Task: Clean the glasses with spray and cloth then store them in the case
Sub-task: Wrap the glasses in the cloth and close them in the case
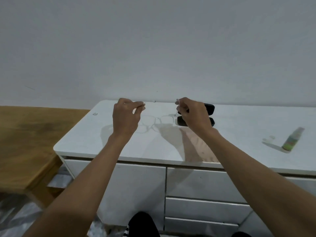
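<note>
Clear-framed glasses [156, 120] hang just above the glossy white cabinet top [230, 127], lenses toward me, with a faint reflection beneath them. My left hand [125, 117] pinches the left temple arm between thumb and fingers. My right hand [192, 112] pinches the right temple arm the same way. Behind my right hand lies a black glasses case [209, 108], partly hidden, with its dark reflection under it. A small spray bottle [293, 139] with a green label lies on its side at the far right. No cloth is visible.
The cabinet has white drawers [201, 183] below its front edge. A brown wooden table [25, 142] stands lower at the left. A bare wall rises behind the cabinet. A small clear cap [95, 114] sits near the top's left corner.
</note>
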A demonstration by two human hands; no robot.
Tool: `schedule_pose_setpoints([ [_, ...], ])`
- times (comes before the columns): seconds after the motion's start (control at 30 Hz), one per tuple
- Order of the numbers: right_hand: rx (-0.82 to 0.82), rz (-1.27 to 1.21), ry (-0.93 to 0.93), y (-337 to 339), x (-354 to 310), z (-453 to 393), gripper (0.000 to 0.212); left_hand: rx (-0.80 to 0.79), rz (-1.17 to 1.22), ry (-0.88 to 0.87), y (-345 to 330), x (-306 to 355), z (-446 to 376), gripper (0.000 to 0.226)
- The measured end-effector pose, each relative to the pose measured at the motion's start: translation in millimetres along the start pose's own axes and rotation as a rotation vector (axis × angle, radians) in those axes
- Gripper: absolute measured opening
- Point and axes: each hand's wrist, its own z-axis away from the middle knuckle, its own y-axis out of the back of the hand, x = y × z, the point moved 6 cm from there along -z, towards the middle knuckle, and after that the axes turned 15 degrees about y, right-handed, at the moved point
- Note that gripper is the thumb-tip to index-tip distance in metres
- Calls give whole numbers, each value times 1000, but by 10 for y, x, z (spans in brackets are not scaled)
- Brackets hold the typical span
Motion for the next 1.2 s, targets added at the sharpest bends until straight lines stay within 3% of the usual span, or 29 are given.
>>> schedule_pose_setpoints([
  [0.27,94,33,-147,796,325,374,10,-149,194,-11,-391,580,257,8],
  [0.53,74,95,-255,1130,545,786,12,-375,313,123,-789,736,658,11],
  [1.2,21,76,-310,1039,655,948,11,-456,275,180,-964,639,773,13],
])
